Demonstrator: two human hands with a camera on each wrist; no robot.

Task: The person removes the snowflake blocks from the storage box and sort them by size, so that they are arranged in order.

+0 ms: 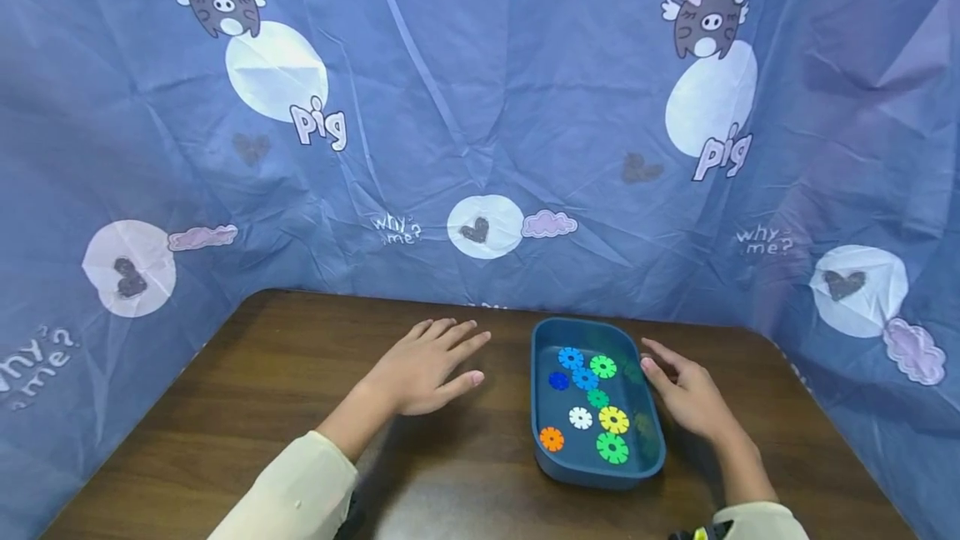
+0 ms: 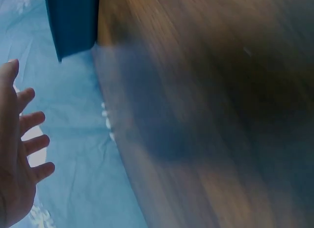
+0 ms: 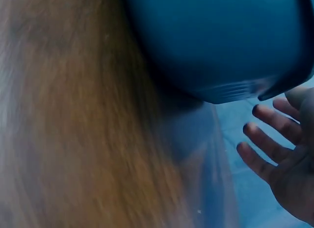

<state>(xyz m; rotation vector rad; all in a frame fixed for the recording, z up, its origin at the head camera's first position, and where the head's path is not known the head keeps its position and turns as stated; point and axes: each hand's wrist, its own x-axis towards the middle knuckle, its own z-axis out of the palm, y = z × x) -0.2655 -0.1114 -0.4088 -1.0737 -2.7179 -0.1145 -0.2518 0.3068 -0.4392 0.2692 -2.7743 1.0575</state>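
Note:
On the wooden table stands a dark blue tray (image 1: 551,463) with rounded corners. Several notched plastic discs lie inside it, among them an orange disc (image 1: 551,439), a white disc (image 1: 580,417), a yellow disc (image 1: 613,419) and a green disc (image 1: 612,447). My left hand (image 1: 423,369) hovers left of the tray, fingers spread and holding nothing; the left wrist view shows the same hand (image 2: 17,154) apart from the tray's side. My right hand (image 1: 693,394) is at the tray's right edge, thumb and fingertips close by the rim, its fingers loosely extended in the right wrist view.
The brown wooden table (image 1: 300,407) reaches back to a blue printed curtain (image 1: 450,107), which hangs around its far side and both sides. Bare wood shows left of the tray and beyond my right hand.

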